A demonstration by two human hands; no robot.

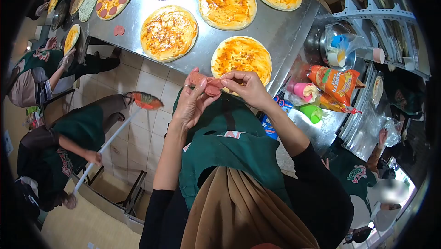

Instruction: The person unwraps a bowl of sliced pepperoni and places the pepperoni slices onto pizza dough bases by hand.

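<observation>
My left hand [189, 104] is closed around a small bunch of pink sausage slices [212, 89], held in front of my green apron at the table edge. The thumb and forefinger of my right hand [251, 90] pinch the edge of the slices. Just beyond my hands lies a round pizza base [242, 59] with orange sauce and shredded cheese, its near part hidden by my right hand. Another sauced pizza base [168, 33] sits to the left. Farther left, a pizza [114, 0] is dotted with sausage slices, and a few loose slices [119, 30] lie below it.
Several more sauced bases rest on the steel table [209, 42]. At right stand an orange spaghetti packet [334, 81], a pink cup [303, 91], a green cup [312, 113] and metal bowls. One person at left holds a broom [147, 101]; others work at both sides.
</observation>
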